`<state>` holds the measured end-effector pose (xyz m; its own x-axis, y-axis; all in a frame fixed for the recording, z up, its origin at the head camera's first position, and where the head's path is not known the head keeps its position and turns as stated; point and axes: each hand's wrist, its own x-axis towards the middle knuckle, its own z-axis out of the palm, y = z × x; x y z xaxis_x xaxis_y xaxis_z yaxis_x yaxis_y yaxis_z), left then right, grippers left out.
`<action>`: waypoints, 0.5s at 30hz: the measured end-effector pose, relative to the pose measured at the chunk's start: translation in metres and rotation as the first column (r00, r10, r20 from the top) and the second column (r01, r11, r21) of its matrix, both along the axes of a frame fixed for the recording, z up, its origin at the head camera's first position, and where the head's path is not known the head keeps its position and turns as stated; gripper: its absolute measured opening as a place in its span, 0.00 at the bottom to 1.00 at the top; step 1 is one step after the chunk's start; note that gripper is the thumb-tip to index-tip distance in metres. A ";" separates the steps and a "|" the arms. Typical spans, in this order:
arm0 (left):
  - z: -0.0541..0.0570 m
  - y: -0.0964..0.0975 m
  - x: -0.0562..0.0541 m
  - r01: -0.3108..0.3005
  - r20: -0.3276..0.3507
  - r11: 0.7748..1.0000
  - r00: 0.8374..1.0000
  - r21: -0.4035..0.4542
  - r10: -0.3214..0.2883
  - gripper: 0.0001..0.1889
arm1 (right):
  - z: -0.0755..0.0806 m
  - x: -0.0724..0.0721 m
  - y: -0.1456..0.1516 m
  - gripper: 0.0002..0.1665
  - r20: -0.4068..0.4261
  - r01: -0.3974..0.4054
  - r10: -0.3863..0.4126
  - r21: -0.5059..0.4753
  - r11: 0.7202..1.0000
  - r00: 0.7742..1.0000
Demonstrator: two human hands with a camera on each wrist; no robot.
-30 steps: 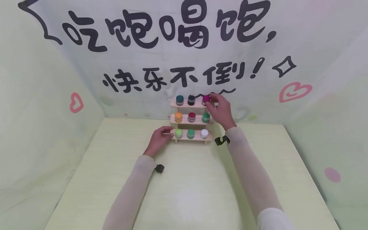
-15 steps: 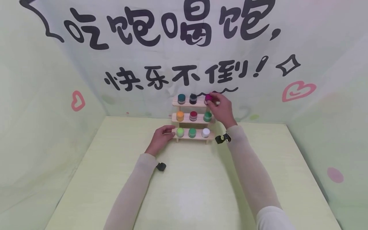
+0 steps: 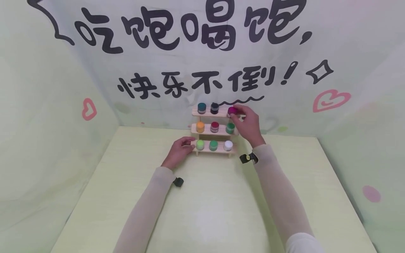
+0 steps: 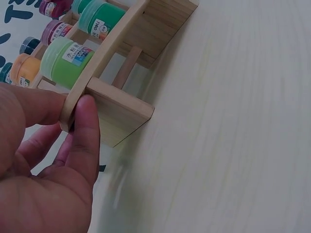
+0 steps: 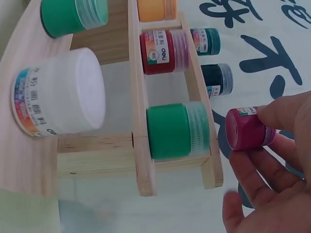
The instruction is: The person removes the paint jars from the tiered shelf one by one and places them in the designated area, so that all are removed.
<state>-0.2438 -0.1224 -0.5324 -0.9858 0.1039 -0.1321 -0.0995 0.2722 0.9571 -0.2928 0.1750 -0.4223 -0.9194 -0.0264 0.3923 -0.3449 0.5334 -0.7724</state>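
A small three-tier wooden rack (image 3: 218, 151) holds several lidded paint jars. My left hand (image 3: 179, 151) pinches the left end of its lowest shelf between thumb and fingers, beside the light green paint jar (image 4: 68, 63). At the top tier's right end, my right hand (image 3: 250, 123) grips a magenta paint jar (image 5: 245, 131) between thumb and fingers. In the right wrist view the jar is tilted, its base showing apart from the shelf. Closest to it on the rack are the black paint jar (image 3: 214, 108) and, one tier lower, a green paint jar (image 5: 175, 130).
The rack stands on a pale wooden table (image 3: 202, 203), close to the white back wall cloth (image 3: 152, 112) with black lettering. A white paint jar (image 5: 63, 94) sits at the lowest shelf's right end. Teal (image 3: 201, 108), orange (image 3: 200, 127) and red (image 3: 214, 127) jars occupy the upper tiers.
My right hand has shifted slightly down and right with the magenta paint jar, away from the black one. The left hand keeps its hold on the shelf end. The head view has shifted slightly.
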 end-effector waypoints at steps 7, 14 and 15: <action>-0.001 -0.003 -0.002 0.016 0.014 0.999 1.000 0.043 -0.017 0.17 | 0.001 0.022 -0.004 0.25 -0.049 -0.062 0.059 -0.048 0.997 0.997; -0.002 -0.002 -0.004 0.029 0.026 0.998 0.999 0.050 -0.030 0.17 | -0.003 0.043 -0.007 0.25 -0.049 -0.117 0.113 -0.094 0.989 0.992; -0.002 -0.001 -0.004 0.029 0.027 0.998 0.999 0.048 -0.030 0.17 | -0.004 0.046 -0.007 0.25 -0.046 -0.127 0.123 -0.103 0.987 0.991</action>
